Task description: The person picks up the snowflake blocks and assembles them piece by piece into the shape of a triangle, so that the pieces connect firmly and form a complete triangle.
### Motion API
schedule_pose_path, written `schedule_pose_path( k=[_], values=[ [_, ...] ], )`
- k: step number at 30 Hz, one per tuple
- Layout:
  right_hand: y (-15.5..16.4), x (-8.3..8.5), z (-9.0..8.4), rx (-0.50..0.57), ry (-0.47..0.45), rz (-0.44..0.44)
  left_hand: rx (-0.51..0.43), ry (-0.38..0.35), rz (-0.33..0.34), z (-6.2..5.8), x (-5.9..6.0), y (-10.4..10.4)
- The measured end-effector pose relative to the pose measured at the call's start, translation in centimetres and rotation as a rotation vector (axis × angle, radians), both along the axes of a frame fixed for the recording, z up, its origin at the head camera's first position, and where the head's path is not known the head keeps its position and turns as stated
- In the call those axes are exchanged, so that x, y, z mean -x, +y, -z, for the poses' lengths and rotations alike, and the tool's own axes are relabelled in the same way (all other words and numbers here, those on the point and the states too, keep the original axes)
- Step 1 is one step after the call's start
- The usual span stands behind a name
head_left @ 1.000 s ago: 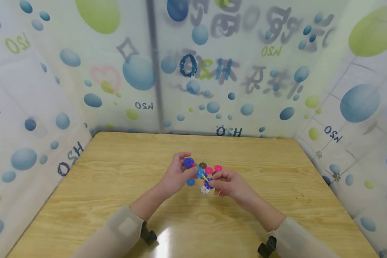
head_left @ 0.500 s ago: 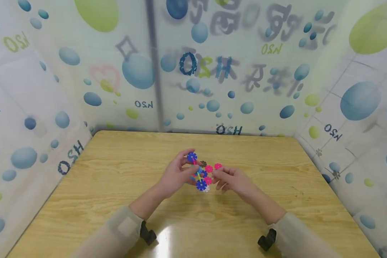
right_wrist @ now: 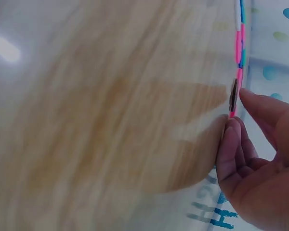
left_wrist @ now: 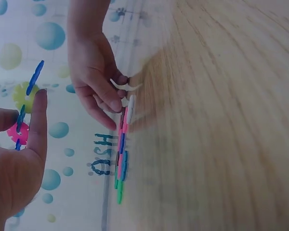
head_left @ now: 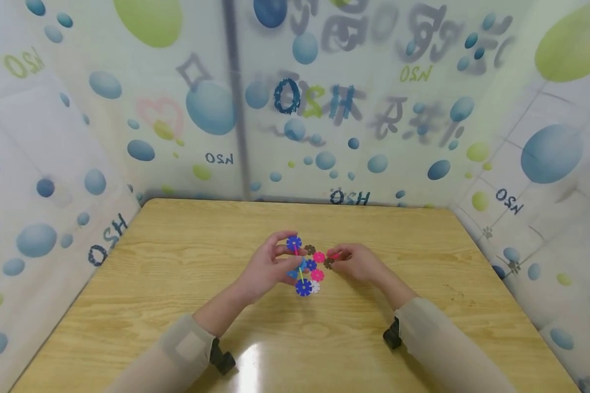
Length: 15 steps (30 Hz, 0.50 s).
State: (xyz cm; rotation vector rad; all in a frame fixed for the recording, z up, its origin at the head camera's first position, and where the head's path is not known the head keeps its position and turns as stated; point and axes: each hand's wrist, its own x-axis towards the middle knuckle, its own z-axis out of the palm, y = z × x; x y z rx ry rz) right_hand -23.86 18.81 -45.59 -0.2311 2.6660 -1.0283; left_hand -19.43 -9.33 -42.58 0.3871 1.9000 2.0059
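Note:
My left hand (head_left: 270, 267) pinches a linked chain of notched plastic snowflake discs between thumb and fingers. At its far end is a blue disc (head_left: 294, 243), at its near end another blue disc (head_left: 303, 287); pink and yellow discs show edge-on between. In the left wrist view the yellow disc (left_wrist: 24, 96) and pink disc (left_wrist: 18, 132) appear face-on. My right hand (head_left: 359, 265) is low at the right of the loose discs, fingertips at a pink disc (head_left: 332, 254) and a brown disc (head_left: 329, 263). A gap shows between its thumb and fingers in the right wrist view.
Loose discs lie flat mid-table: a brown one (head_left: 310, 249), pink ones (head_left: 317, 275), a blue one (head_left: 312, 265) and a white one (head_left: 316, 286). The wooden table (head_left: 177, 245) ends at a printed backdrop (head_left: 373, 125) behind and on both sides.
My right hand has let go of the chain's near blue disc and moved right to the loose pink and brown discs. The chain in my left hand has swung nearly in line, front to back.

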Motion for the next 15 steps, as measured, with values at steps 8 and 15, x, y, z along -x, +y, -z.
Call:
schedule_pose_path(
  k=[8,15],
  values=[
    [-0.3,-0.1,-0.5,-0.058,-0.031,-0.030,0.010,0.036,0.020,0.3,0.0,-0.2],
    [0.4,-1.0,-0.3,0.031,-0.020,-0.042,0.030,0.023,0.034,0.2,-0.2,-0.3]
  ],
)
